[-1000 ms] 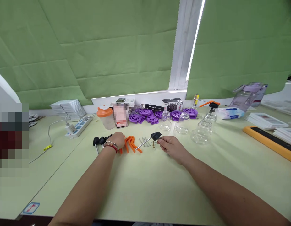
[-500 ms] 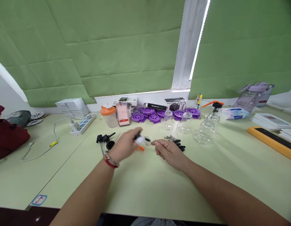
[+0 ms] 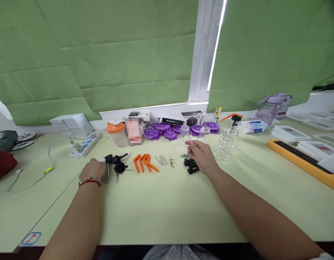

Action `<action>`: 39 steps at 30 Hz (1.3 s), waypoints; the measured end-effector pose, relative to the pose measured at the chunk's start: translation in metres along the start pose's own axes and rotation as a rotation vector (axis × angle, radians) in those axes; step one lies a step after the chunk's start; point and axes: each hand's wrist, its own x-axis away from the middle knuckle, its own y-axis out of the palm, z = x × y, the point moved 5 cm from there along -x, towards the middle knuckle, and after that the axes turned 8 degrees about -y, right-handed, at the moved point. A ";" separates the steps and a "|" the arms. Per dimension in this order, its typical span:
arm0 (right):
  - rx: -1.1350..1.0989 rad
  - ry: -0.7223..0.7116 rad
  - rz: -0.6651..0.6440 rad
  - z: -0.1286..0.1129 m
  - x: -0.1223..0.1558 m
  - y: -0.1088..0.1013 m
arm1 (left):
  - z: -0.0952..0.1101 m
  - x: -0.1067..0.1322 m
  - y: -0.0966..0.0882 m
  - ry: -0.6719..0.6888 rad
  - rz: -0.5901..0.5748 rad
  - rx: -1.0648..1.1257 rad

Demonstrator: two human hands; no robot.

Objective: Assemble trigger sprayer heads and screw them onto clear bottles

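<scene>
My left hand (image 3: 91, 169) has its fingers curled round a white and black part (image 3: 102, 160), mostly hidden by the hand. It is beside the black pump-like parts with metal stems (image 3: 119, 163). My right hand (image 3: 201, 154) is closed in a pinch above the black tubes (image 3: 191, 166), near the coil springs (image 3: 186, 156); what its fingertips hold, if anything, cannot be made out. Between the hands lie orange levers (image 3: 142, 163), several screws (image 3: 163, 160) and small brass-coloured pieces (image 3: 171, 162).
Purple openwork discs (image 3: 163, 127) and a shaker cup with an orange lid (image 3: 117, 134) line the back. Clear bottles (image 3: 223, 146) stand at right, near a tissue pack (image 3: 253, 126) and an orange-and-black bar (image 3: 302, 162). A power strip (image 3: 87, 145) is at left.
My left hand has moved left and down from the middle to the black parts, carrying the white and black part. My right hand stays pinched near the tubes. The view has shifted right.
</scene>
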 end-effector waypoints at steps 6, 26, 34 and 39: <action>0.339 -0.030 0.094 0.012 -0.006 -0.043 | 0.009 0.005 -0.005 0.085 0.010 -0.058; 1.224 -0.071 -0.620 0.068 0.051 -0.084 | -0.044 0.036 0.033 0.486 0.029 -0.449; 1.261 -0.067 -0.634 0.067 0.049 -0.083 | -0.046 0.028 0.039 0.475 0.071 -0.447; 1.262 -0.047 -0.633 0.065 0.047 -0.083 | -0.047 0.023 0.042 0.484 0.094 -0.450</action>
